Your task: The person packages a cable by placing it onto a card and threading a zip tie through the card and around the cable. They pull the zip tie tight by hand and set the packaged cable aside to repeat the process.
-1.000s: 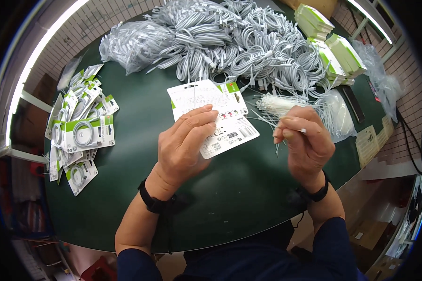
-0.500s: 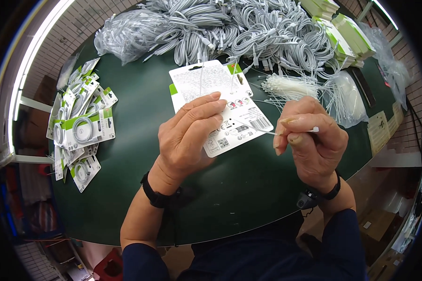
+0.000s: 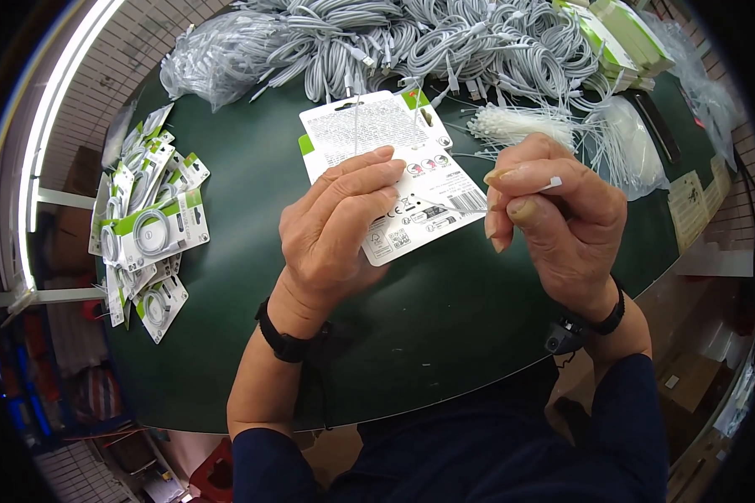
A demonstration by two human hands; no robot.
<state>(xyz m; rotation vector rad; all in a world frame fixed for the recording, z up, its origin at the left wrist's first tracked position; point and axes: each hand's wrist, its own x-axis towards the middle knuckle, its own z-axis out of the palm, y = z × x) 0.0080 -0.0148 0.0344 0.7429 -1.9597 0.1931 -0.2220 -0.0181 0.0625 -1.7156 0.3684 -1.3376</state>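
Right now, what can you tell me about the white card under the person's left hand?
The white card is a flat piece of packaging backing, seemingly thin cardboard, with green corner patches, small printed text, little symbols and a barcode. It lies tilted on the dark green table, topping other cards like it. The left hand presses its fingers on the card's middle. The right hand, beside its right edge, pinches a thin white tie.
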